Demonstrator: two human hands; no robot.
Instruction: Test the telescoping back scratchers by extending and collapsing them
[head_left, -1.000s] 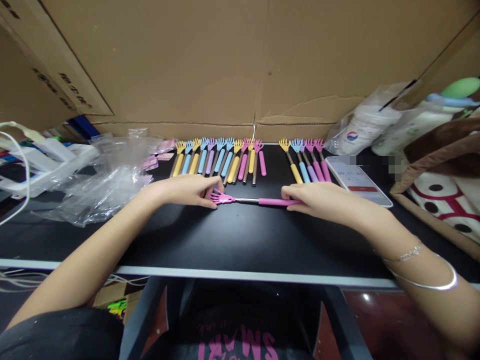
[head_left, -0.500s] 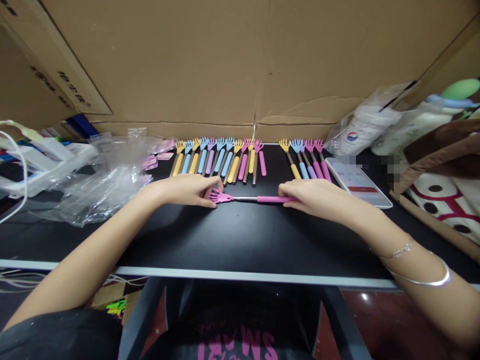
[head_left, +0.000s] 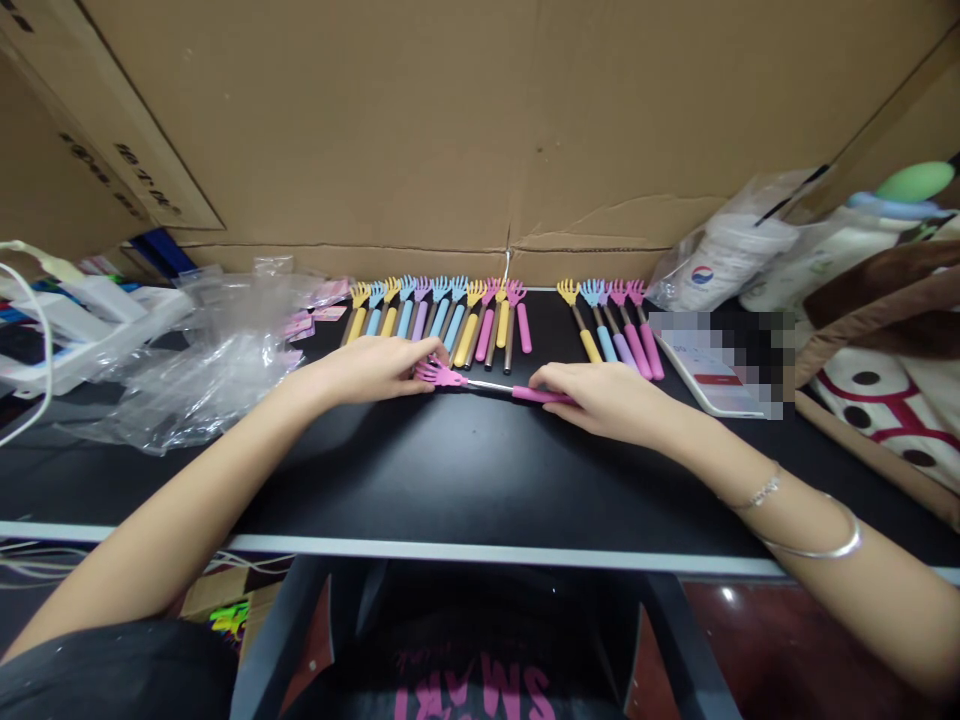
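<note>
A pink back scratcher with a hand-shaped head and a silver rod lies crosswise between my hands, just above the black table. My left hand pinches its claw head. Around its pink grip, my right hand is closed. Behind my left hand stretches a row of several yellow, blue, purple and pink back scratchers, claws toward the cardboard. A smaller group of back scratchers lies behind my right hand.
Clear plastic bags are heaped at the left beside a white plastic rack. On the right are a phone, a bagged white cup and a brown-and-white bag. A cardboard wall closes the back.
My right hand has shifted left and slightly nearer my left hand, still on the grip. The scratcher now tilts, its claw end a little higher. My left hand has risen slightly.
</note>
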